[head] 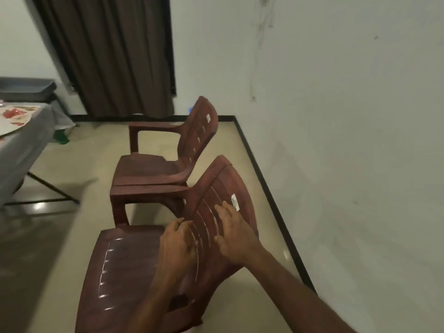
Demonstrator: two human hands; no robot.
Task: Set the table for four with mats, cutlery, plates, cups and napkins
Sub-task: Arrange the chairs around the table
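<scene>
Two brown plastic armchairs stand in a row along the white wall (336, 116), both facing toward 9 o'clock. The near chair (134, 260) fills the bottom centre of the view, and its ribbed backrest carries a small white sticker (235, 202) near the top. The far chair (168, 155) sits just beyond it at 12 o'clock, its seat edge close to the near chair's armrest.

Both hands are over the near chair's backrest. The left hand (179, 243) has its fingers loosely bent, the tips against the ribbed slats; whether they hook into a slat cannot be told through the blur. The right hand (234, 239) lies flat on the backrest with fingers spread and extended toward the sticker, gripping nothing.

At 9 o'clock, at the left edge, the worktop (21, 150) is draped in a grey cloth, and a round patterned mat (14, 118) with red motifs lies on it. A dark tray (26, 88) sits beyond the worktop. A brown curtain (108, 56) hangs at 11 o'clock.
</scene>
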